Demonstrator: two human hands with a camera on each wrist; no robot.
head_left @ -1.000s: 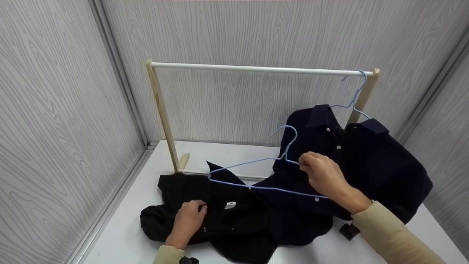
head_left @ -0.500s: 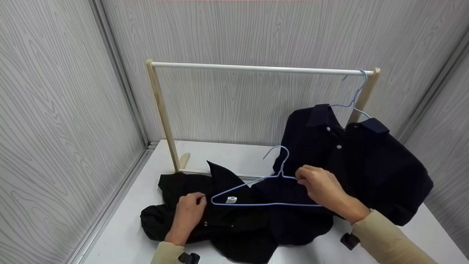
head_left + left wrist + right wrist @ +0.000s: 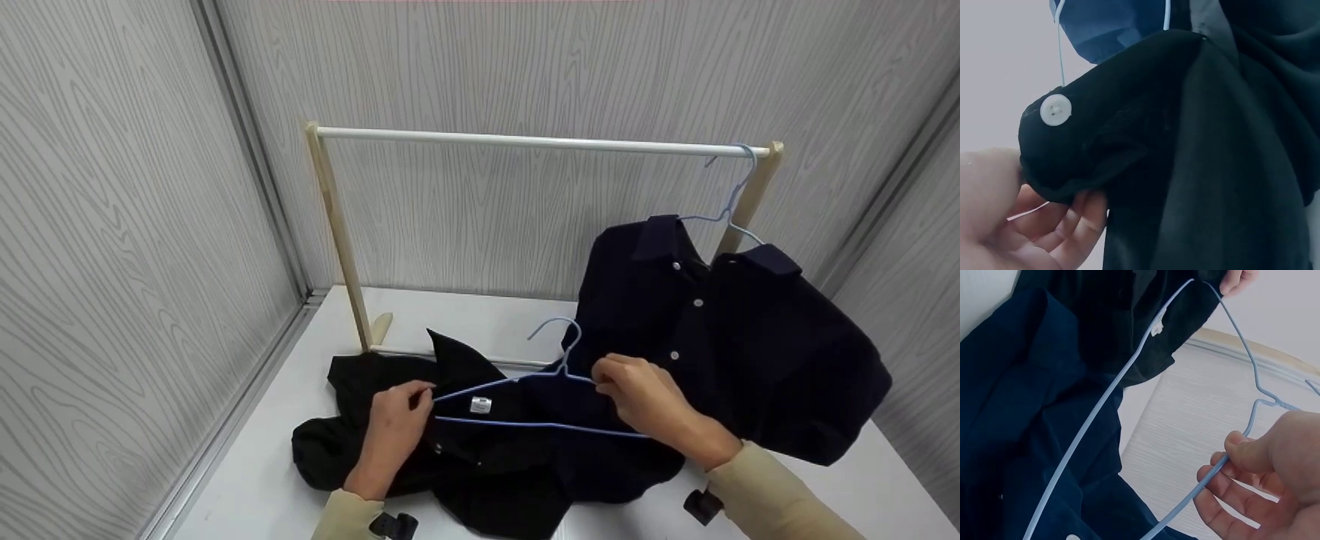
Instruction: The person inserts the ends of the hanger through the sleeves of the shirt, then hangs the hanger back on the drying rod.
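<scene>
A dark button-up shirt [image 3: 517, 457] lies spread on the white table, its white neck label [image 3: 481, 405] facing up. With thumb and fingers my left hand [image 3: 394, 427] pinches an edge of this shirt; a white button [image 3: 1056, 109] shows on the held cloth in the left wrist view. My right hand [image 3: 641, 394] grips one shoulder of a blue wire hanger [image 3: 555, 425] between thumb and fingers. The hanger's hook points away from me. Its left end is tucked under the cloth at my left hand, and the tip is hidden there.
Behind stands a garment rack with a white top bar [image 3: 525, 140] and wooden side posts [image 3: 337, 232]. At its right end a navy shirt [image 3: 765, 345] hangs on another blue hanger [image 3: 729, 210]. Wood-grain panels [image 3: 135, 262] enclose the table [image 3: 247, 480] at the back and sides.
My right hand has lowered the hanger and shifted it left, so its left end has gone from above the shirt to under the cloth. My left hand keeps its pinch, slightly raised.
</scene>
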